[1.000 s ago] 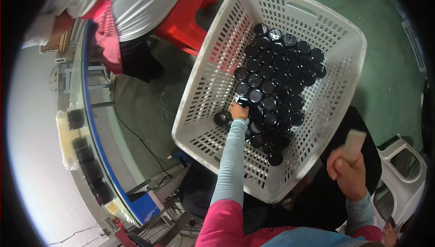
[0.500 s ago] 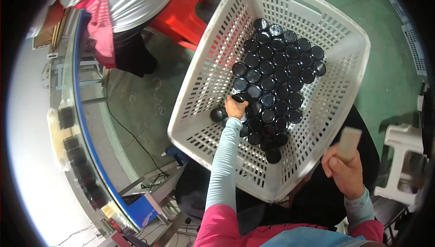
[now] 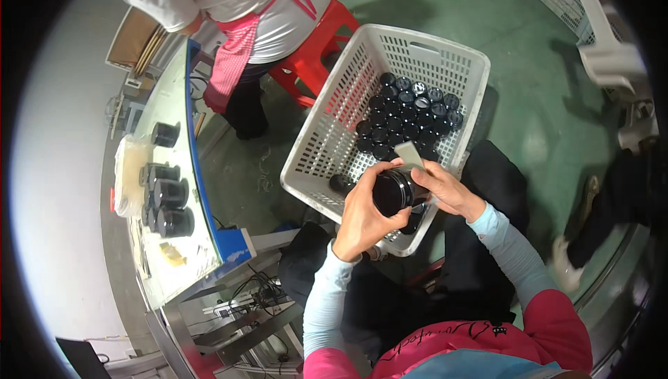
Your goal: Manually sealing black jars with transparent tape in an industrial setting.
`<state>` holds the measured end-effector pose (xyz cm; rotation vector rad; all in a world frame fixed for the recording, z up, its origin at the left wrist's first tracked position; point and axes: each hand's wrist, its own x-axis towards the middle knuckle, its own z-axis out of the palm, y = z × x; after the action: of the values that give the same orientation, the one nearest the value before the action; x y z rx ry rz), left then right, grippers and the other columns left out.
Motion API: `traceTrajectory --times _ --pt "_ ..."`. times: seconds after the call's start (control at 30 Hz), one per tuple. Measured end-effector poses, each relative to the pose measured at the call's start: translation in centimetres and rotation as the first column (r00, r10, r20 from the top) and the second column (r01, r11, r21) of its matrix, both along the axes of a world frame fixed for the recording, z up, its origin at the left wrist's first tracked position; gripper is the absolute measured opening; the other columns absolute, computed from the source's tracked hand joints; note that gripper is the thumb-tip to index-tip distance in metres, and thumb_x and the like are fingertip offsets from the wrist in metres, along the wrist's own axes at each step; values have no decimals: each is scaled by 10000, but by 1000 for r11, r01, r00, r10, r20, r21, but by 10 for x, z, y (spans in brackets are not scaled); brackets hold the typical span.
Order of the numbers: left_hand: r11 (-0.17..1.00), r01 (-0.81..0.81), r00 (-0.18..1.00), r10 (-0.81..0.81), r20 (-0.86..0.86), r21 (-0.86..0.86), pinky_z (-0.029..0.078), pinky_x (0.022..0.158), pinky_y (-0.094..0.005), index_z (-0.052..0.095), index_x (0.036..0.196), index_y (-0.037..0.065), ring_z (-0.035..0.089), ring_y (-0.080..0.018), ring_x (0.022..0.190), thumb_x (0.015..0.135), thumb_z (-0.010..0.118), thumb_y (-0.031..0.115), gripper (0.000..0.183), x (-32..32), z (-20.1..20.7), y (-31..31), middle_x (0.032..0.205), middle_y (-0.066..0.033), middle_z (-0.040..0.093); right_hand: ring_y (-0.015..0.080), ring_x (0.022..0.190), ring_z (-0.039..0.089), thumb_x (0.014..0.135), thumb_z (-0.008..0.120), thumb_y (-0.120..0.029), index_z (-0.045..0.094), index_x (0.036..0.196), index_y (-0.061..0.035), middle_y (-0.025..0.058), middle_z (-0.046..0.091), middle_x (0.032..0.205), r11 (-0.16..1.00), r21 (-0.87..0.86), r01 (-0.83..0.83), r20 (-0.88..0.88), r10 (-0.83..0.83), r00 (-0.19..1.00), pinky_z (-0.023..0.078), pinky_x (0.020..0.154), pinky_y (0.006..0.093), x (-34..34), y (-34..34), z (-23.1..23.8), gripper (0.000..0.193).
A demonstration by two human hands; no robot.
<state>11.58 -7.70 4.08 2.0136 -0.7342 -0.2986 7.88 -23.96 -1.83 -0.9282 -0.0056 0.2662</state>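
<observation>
My left hand wraps round a glossy black jar tipped on its side, its round dark end toward the lower left. My right hand grips a flat pale strip against the jar's other side; the fingers behind are hidden. Both hands are above the near part of a white slatted plastic basket. Inside the basket stand several rows of black jars, and one lone jar is near its left wall. My hands and the held jar cover part of the rows.
Left of me, a blue-edged table carries several black jars and a clear plastic bag. Beyond it a person in a pink checked apron sits on a red stool. A white plastic stool is at the right.
My left hand has lifted a jar out of the basket and brought it to my right hand. The right hand, with the strip, has moved left to meet it. The view has shifted.
</observation>
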Motion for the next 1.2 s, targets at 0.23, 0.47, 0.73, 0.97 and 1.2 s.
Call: traceTrajectory --times 0.23,0.47,0.73,0.97,1.2 --pt "713 -288 951 132 -281 -640 410 880 -304 307 1254 17 503 -195 1027 539 809 40 874 -64 -9 3 1144 -103 475 116 902 562 886 445 -434 520 1100 -78 25 588 1022 862 501 74 -256 66 964 487 656 270 -43 41 28 422" --pt "462 -430 875 3 -483 -776 442 876 -387 440 1129 -11 562 -234 955 584 746 16 625 -86 -9 28 1033 -122 560 64 632 383 933 380 -357 404 1234 -19 32 499 874 957 275 -98 -3 102 995 355 527 205 -61 44 52 454" --pt "447 -348 882 -141 -450 -824 484 818 -414 395 1167 -50 587 -293 900 586 765 157 718 -112 -5 69 1026 -200 550 70 493 452 935 398 -250 381 1146 17 151 597 795 997 -72 15 166 -3 986 354 423 182 -61 33 56 341" --pt "587 -287 873 -164 -459 -757 352 954 -370 409 1219 -44 459 -275 1123 519 791 169 826 -117 -7 70 1274 -181 400 93 534 565 782 653 -137 548 777 -1 86 615 727 973 -230 9 52 3 999 433 435 201 -60 45 70 172" --pt "719 -59 953 -166 -253 -693 258 1005 -329 448 1190 -74 369 -242 1203 529 775 189 783 -108 1 71 1302 -180 366 49 513 523 755 683 -140 561 817 10 42 601 651 870 -489 56 225 64 972 403 432 197 -49 49 62 203"
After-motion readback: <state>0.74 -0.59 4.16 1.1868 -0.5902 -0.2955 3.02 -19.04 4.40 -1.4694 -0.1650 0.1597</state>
